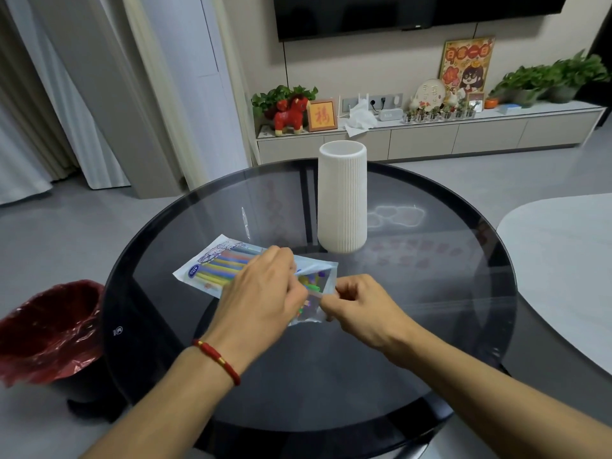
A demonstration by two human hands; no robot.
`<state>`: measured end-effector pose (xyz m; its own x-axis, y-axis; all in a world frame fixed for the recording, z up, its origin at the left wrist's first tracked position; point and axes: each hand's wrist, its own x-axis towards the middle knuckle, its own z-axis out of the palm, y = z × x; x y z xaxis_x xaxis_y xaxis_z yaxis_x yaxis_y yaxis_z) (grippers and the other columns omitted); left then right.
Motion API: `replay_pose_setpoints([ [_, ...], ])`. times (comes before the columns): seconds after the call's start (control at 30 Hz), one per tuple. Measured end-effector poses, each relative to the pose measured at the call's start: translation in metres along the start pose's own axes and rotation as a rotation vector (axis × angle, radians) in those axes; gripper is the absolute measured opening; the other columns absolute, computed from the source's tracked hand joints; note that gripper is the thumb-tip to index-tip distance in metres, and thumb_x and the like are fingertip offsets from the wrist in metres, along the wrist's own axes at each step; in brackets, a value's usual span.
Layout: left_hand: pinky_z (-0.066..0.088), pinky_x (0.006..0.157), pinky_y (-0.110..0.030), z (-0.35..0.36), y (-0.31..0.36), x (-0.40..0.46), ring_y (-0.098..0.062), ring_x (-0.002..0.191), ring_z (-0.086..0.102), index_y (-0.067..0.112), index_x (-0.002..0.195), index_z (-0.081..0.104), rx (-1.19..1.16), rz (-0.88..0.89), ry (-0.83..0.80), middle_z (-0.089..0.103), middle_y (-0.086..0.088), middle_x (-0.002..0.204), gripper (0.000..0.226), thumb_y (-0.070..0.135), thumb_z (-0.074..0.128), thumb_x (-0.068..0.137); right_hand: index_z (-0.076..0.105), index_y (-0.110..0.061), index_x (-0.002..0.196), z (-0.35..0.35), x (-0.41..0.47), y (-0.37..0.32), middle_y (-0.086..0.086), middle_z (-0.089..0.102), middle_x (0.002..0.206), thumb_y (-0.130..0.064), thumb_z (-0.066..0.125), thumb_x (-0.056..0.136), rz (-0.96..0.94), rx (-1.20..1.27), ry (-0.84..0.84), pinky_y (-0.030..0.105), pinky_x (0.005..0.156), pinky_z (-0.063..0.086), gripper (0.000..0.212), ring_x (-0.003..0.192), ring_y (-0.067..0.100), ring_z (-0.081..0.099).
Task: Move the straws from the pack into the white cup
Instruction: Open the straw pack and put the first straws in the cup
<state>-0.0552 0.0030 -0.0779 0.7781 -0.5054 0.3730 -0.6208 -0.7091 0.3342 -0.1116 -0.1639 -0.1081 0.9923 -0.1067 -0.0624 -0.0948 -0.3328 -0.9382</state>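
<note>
clear plastic pack (212, 266) of coloured straws (228, 265) lies on the glass table (430, 293) near the white cup (342, 197), left hand (261, 293) and right hand (361, 309) fingers pinched on its open end.

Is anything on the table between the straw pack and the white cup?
Nothing visible: bare glass table separates the pack from the white cup. Left hand and right hand hold the pack's open end.

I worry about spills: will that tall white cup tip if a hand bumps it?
Probably, if bumped high: the white cup is tall and narrow and no straws are visible inside it. It may also slide, since the glass table looks smooth.
</note>
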Motion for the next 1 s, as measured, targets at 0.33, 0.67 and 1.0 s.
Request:
replay_pose_setpoints([
  [0.33, 0.005, 0.123, -0.040, -0.007, -0.013, 0.003, 0.012, 0.139, 0.015, 0.041, 0.152, 0.009, -0.076, 0.289, -0.579, 0.022, 0.030, 0.149, 0.121, 0.076, 0.076, 0.058, 0.051, -0.002, 0.064, -0.015, -0.003, 0.001, 0.005, 0.051, 0.065, -0.032, 0.058, 0.071, 0.025, 0.048, -0.083, 0.028, 0.049, 0.026, 0.032, 0.053, 0.014, 0.029],
  [0.67, 0.046, 0.091, -0.038, 0.010, -0.026, 0.014, -0.015, 0.105, 0.061, 0.027, 0.146, 0.039, -0.028, 0.315, -0.119, 0.062, 0.006, 0.118, 0.095, 0.066, 0.069, 0.065, 0.056, -0.013, 0.059, -0.022, -0.003, 0.006, -0.001, 0.057, 0.061, -0.032, 0.059, 0.074, 0.081, -0.129, -0.028, 0.026, 0.050, 0.033, 0.024, 0.051, 0.014, 0.039],
  [1.0, 0.042, 0.089, -0.039, 0.019, -0.027, 0.009, -0.010, 0.105, 0.054, 0.035, 0.147, 0.031, 0.030, 0.264, -0.136, 0.050, 0.014, 0.111, 0.092, 0.066, 0.071, 0.069, 0.075, -0.022, 0.108, -0.009, -0.015, -0.008, -0.018, 0.078, 0.104, -0.031, 0.069, 0.095, -0.229, -0.066, 0.088, 0.028, 0.049, 0.053, 0.017, 0.039, 0.019, 0.061],
])
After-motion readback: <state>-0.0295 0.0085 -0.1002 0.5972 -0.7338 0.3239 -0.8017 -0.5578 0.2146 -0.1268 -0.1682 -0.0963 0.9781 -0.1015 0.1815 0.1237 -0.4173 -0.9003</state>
